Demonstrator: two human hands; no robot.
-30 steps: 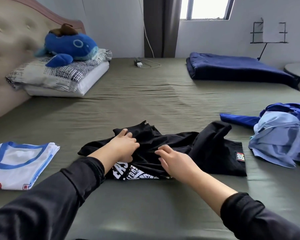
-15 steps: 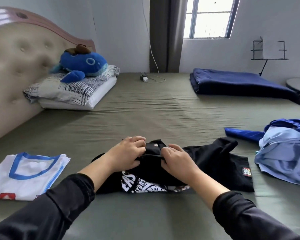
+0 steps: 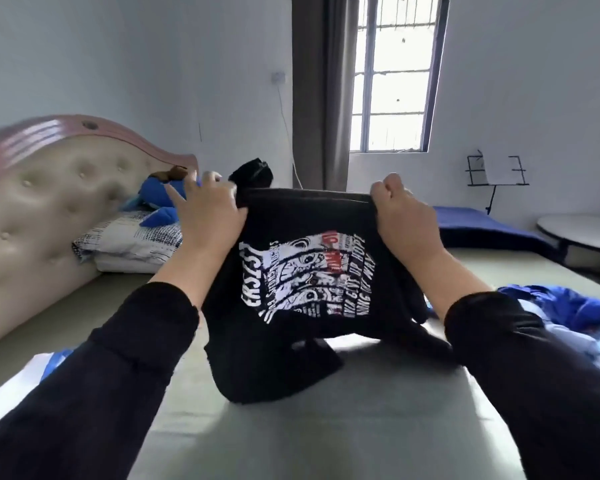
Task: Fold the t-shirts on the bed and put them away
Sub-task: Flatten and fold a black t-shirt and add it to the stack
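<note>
A black t-shirt [image 3: 302,282] hangs in the air above the near part of the bed [image 3: 326,427], held up by its top edge between 2 hands. Its fabric is bunched and doubled, a loose flap sticks up behind the top left corner, and the lower end droops down to touch the olive sheet. A white and red graphic print fills the side facing the camera.

The left hand [image 3: 208,216] grips the top left corner, thumb pinching the cloth while the other fingers spread upward and to the left. The right hand [image 3: 404,216] is curled into a fist clamped on the top right corner. Both forearms reach forward in black sleeves, wrists bare.

The print is turned sideways and creased; a column of white letters at its left edge reads roughly "ERSTST", and longer lines of white text at its right edge are too warped to read with certainty. A red patch near the top carries letters too small to make out.
</note>
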